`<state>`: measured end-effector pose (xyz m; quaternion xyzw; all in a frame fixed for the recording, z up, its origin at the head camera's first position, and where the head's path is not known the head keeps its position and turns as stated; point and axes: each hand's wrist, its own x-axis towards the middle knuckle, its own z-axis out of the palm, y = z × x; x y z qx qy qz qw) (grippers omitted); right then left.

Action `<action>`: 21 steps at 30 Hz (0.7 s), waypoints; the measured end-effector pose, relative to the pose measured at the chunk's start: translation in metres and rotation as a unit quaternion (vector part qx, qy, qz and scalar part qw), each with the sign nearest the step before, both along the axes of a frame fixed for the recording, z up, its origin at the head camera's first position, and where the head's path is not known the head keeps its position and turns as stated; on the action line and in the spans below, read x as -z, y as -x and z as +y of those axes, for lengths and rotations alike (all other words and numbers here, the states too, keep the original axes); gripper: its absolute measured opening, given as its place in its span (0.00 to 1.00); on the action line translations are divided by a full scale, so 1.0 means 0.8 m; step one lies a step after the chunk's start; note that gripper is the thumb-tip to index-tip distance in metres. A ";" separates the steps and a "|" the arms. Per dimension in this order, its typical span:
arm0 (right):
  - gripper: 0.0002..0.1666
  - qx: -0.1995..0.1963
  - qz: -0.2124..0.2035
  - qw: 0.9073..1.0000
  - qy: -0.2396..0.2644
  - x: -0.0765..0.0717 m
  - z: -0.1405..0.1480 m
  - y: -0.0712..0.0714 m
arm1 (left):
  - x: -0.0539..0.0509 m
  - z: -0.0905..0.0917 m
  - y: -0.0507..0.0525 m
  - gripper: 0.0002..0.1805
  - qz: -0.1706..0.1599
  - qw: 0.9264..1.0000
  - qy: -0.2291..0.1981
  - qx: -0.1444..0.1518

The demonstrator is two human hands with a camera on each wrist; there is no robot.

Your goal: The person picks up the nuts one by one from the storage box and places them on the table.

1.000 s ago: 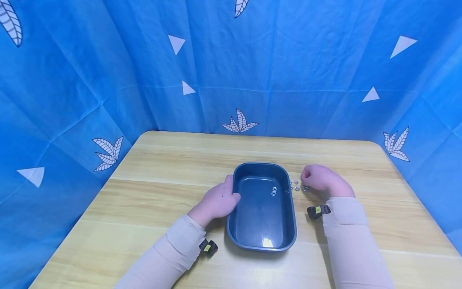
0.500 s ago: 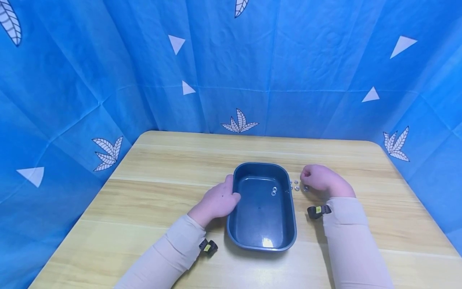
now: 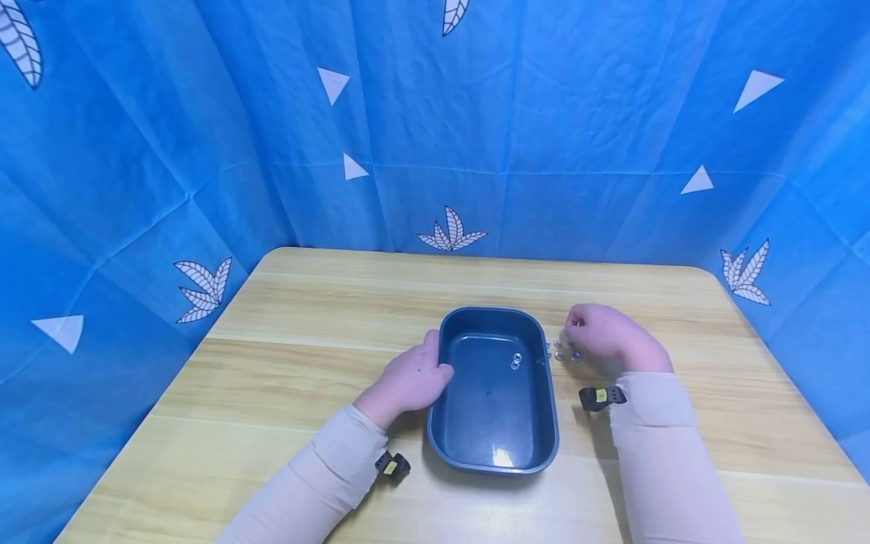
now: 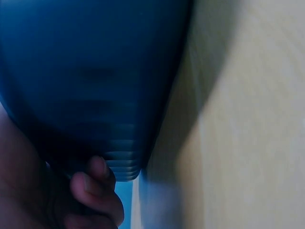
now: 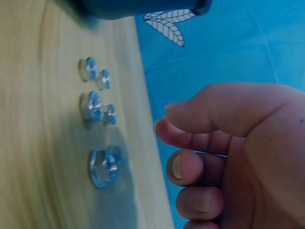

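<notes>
My left hand grips the left wall of a dark blue plastic tub, thumb over the rim and fingers outside. In the left wrist view, curled fingertips lie against the tub's outer side. Two small metal nuts sit inside the tub. Beside its right wall, several silver flange nuts stand on the table in two short rows. Just over the end of those rows is my right hand, fingers loosely curled, thumb near the index fingertip. Nothing shows between them in the right wrist view.
The light wooden table spreads around the tub on all sides. A blue cloth curtain with white leaves and triangles hangs behind it and at both sides. A small black camera is strapped at my right wrist, another at the left.
My right hand has risen slightly from the nuts, after staying low beside them in both earlier frames. The left hand and the tub hold their place.
</notes>
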<state>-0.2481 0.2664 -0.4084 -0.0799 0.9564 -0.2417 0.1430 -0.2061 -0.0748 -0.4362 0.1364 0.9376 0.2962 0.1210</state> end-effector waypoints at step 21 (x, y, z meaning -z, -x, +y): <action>0.07 -0.067 0.065 0.996 -0.002 -0.050 -0.044 -0.018 | -0.002 0.001 -0.002 0.32 -0.009 1.000 -0.006 -0.006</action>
